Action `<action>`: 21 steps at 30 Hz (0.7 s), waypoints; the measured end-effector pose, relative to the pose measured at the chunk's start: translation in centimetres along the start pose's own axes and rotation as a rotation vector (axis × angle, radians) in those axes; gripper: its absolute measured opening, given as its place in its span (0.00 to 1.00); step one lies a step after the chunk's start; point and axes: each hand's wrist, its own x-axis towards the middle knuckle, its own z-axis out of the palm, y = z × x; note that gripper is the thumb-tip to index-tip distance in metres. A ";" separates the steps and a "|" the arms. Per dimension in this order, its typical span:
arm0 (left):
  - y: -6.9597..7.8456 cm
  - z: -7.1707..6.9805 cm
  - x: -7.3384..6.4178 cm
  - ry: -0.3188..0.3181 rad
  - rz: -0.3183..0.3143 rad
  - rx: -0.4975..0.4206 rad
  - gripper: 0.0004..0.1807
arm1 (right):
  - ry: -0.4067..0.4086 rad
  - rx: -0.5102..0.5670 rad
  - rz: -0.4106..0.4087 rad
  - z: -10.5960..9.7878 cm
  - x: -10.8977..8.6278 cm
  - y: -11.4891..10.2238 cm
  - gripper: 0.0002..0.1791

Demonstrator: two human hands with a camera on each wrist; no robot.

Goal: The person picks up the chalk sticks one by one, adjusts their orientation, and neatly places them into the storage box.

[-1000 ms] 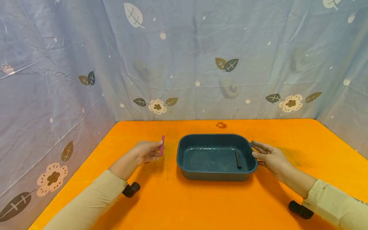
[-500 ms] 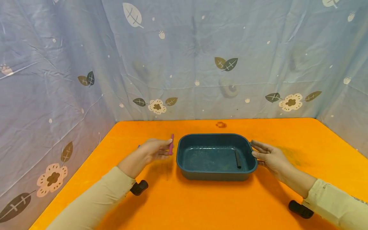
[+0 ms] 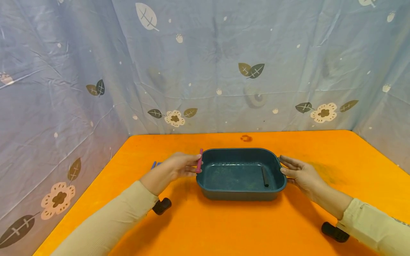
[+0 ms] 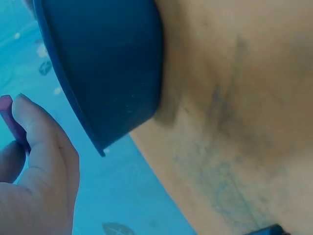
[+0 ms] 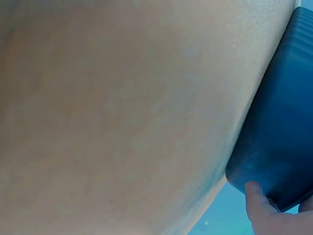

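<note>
A pink stick (image 3: 199, 161) with a flat-sided end is pinched between the thumb and fingers of my left hand (image 3: 182, 165). In the head view it overlaps the left rim of a dark teal rectangular basin (image 3: 238, 196). The left wrist view has the stick (image 4: 13, 122) and thumb beside the basin's outer wall (image 4: 107, 63), above rim level. My right hand (image 3: 302, 176) holds the basin's right end, thumb at the rim and other fingers along the outside. A black stick (image 3: 264, 176) lies inside the basin, towards its right end.
Blue sticks (image 3: 153, 165) lie on the orange table (image 3: 224, 227) behind my left wrist, partly hidden by it. A patterned curtain (image 3: 217, 64) rises at the back and both sides. Dark camera mounts (image 3: 162, 206) hang under both wrists.
My left hand has moved right with the pink stick, from open table to the basin's left rim. Blue sticks have come into view behind it. The right hand and basin have stayed put.
</note>
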 end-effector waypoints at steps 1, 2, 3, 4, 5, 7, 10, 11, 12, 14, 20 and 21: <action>0.1 0.2 0.0 0.001 -0.004 0.006 0.22 | 0.000 -0.001 0.000 0.0 0.0 0.0 0.37; 0.2 0.3 0.0 -0.001 -0.006 0.009 0.22 | -0.001 -0.004 0.000 0.0 0.0 -0.1 0.37; 0.3 0.4 0.0 -0.006 -0.007 0.013 0.22 | -0.003 -0.003 -0.001 0.0 -0.1 -0.1 0.37; 0.4 0.6 0.0 -0.011 -0.004 0.015 0.22 | -0.004 -0.002 -0.002 0.0 -0.1 -0.1 0.37; 0.5 0.8 0.0 -0.014 -0.003 0.017 0.22 | -0.005 -0.001 -0.003 0.0 -0.1 -0.1 0.37; 0.8 1.1 0.1 -0.020 -0.001 0.023 0.22 | -0.006 0.004 -0.005 0.0 -0.1 -0.1 0.37; 1.2 1.6 0.2 -0.021 -0.005 0.027 0.21 | -0.008 0.010 -0.012 0.0 -0.1 -0.1 0.37; 1.4 1.8 0.3 -0.018 -0.009 0.031 0.21 | -0.010 0.013 -0.013 0.0 -0.2 -0.1 0.37; 1.5 2.0 0.3 -0.016 -0.012 0.034 0.21 | -0.012 0.015 -0.015 0.0 -0.2 -0.1 0.37; 1.7 2.4 0.4 -0.015 -0.019 0.037 0.20 | -0.016 0.018 -0.017 -0.1 -0.2 -0.1 0.37; 2.3 3.8 0.3 -0.045 -0.033 0.063 0.17 | -0.019 0.015 -0.015 0.0 -0.1 -0.1 0.36; 2.4 4.1 0.3 -0.050 -0.034 0.073 0.17 | -0.018 0.010 -0.013 0.0 -0.2 -0.1 0.36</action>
